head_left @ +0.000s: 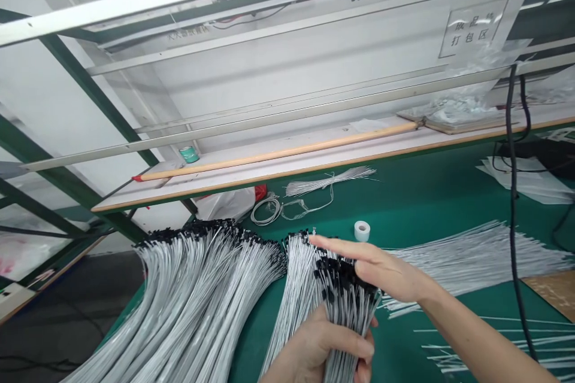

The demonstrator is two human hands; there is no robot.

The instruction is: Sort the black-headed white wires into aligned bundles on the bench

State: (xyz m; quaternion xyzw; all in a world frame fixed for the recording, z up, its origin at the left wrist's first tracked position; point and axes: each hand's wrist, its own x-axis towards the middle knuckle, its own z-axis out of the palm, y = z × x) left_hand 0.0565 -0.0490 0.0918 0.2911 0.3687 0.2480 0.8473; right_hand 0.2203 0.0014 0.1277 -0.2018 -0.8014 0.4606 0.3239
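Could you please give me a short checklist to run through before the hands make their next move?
1. Left hand grips the wire bundle: ok, fingers wrapped around it.
2. Right hand holds nothing: ok, held flat with fingers extended.
3. Right hand touches the black ends: cannot tell from this angle.
4. Black ends level: not ok, some sit lower than others.
5. Lower end of the wire bundle tidy: cannot tell, out of frame.
6. Wires at right gathered: not ok, fanned out.

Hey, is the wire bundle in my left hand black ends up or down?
Up: the wire bundle shows its black ends above your left hand, close to your outstretched right hand.
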